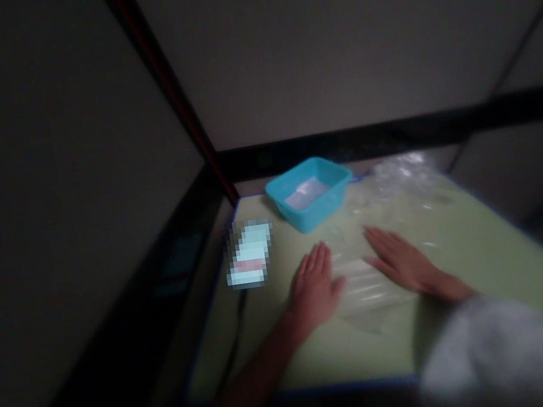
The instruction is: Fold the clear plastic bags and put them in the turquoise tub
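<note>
A clear plastic air-cushion sheet (367, 288) with shiny ridges across it lies on the pale green tabletop, between my two hands. My left hand (315, 288) rests palm down at its left edge, fingers stretched out and thumb pointing toward the sheet. On the opposite side, my right hand (400, 259) lies flat with its fingers extended over the sheet's upper right part. Neither hand is wrapped around anything. More crumpled clear plastic (407, 178) spreads behind my right hand, and I cannot tell whether it joins the ridged sheet.
Behind my hands stands a turquoise plastic basin (311, 215) with a whitish packet (305, 192) inside. A lit phone (252, 253), pixelated, lies at the left with a dark cable (237, 336) running to the near edge. The table (490, 247) has a blue rim and stands by walls.
</note>
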### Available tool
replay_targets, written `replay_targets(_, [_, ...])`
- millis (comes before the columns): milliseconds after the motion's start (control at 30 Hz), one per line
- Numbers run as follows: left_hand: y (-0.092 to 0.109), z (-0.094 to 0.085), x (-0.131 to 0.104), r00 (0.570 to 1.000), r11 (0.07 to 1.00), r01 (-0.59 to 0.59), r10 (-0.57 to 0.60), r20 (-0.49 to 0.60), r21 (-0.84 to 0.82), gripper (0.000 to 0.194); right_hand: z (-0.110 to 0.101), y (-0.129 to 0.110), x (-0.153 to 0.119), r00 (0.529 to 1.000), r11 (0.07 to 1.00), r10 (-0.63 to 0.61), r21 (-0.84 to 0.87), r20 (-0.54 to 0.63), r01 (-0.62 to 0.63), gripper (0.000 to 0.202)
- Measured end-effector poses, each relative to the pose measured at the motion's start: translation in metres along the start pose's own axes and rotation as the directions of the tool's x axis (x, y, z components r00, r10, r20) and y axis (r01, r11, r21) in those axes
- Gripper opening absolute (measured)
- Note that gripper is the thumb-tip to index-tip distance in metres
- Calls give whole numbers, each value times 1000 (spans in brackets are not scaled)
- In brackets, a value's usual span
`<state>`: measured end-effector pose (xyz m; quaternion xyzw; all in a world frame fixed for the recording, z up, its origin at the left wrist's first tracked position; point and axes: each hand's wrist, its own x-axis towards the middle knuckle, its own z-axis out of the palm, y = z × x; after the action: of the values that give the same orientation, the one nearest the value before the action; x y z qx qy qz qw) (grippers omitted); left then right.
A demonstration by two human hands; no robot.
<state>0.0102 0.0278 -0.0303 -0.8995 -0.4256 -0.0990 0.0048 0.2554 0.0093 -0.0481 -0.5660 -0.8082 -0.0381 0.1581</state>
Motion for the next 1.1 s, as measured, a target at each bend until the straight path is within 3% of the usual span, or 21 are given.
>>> replay_targets(133, [-4, -3, 0, 1000, 1000, -1, 2, 21, -24, 60, -3, 29, -12, 998, 998, 62, -26, 0, -62, 63])
replay_targets(233, [2, -10, 4, 999, 999, 34, -33, 28, -42, 65, -14, 37, -18, 993, 992, 119, -31, 8, -119, 64])
replay_targets(333, [25, -19, 10, 1000, 998, 16, -17, -11, -65, 69, -24, 23, -19, 993, 993, 116, 9, 18, -116, 61])
replay_targets(400, [47, -21, 12, 995, 990, -94, 91, -26, -108, 67, -24, 9, -19, 998, 997, 55, 57, 33, -57, 58])
replay_targets(533, [73, -11, 6, 981, 971, -179, 189, 49, -158, 64, -12, -1, -25, 999, 998, -25, 57, 25, 23, 57])
replay_targets(867, [63, -12, -11, 971, 966, -215, 227, 74, -141, 65, -7, 51, -37, 998, 998, 52, -43, 22, -51, 61])
replay_targets(1100, [64, -7, -7, 968, 964, -234, 243, 61, -123, 66, -9, 59, -37, 991, 991, 126, -45, 42, -124, 62])
